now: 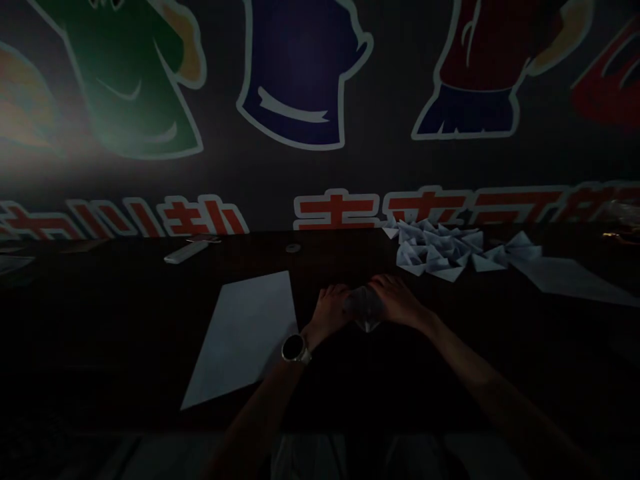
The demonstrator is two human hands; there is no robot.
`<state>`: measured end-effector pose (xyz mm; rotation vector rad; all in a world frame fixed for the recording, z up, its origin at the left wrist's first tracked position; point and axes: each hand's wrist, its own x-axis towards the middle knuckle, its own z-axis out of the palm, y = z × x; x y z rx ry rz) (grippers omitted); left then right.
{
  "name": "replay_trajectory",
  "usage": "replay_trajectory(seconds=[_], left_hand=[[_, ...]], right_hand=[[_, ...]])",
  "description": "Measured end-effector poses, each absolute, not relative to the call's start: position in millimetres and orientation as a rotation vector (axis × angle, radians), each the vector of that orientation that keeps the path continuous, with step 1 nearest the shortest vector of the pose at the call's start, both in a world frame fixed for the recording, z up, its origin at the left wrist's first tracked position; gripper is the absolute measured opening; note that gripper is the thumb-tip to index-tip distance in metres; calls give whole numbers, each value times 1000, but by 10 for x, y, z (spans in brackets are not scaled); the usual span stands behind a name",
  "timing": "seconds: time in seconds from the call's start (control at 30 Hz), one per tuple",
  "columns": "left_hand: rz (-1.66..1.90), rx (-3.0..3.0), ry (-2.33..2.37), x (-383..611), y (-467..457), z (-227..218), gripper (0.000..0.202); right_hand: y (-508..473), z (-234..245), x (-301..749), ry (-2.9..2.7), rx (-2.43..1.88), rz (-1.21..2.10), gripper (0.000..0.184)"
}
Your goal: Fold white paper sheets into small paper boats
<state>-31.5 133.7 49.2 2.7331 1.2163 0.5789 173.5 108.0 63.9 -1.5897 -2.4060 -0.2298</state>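
A small piece of folded paper [367, 308] is held between my two hands over the dark table. My left hand [332, 308], with a watch [294, 348] on its wrist, grips the left side of the paper. On the opposite side, my right hand [399, 302] grips it with the fingers curled behind. Dim light hides the exact finger positions. Several folded white paper boats [435, 248] lie in a heap beyond my right hand. To the left, a white sheet of paper [250, 327] lies flat, partly under my left wrist.
Another white sheet [575, 279] rests at the right beside the heap. A white, flat oblong object [187, 253] and a small round item [293, 248] lie near the back edge. Behind the table [125, 320] stands a wall [280, 180] with painted figures and red characters.
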Motion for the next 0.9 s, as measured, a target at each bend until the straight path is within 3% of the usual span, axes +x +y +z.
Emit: replay_trajectory(seconds=[0.17, 0.33, 0.63, 0.9], left_hand=[[552, 2828, 1168, -280, 1329, 523, 40], [461, 2936, 1185, -198, 1359, 589, 26], [178, 2984, 1196, -45, 1433, 759, 26], [48, 2948, 1237, 99, 1561, 767, 19]], right_hand=[[1187, 656, 1645, -2492, -1698, -213, 51], [1206, 615, 1664, -2528, -1715, -196, 49], [1273, 558, 1691, -2551, -1685, -53, 71], [1292, 557, 1687, -2448, -1768, 148, 50]])
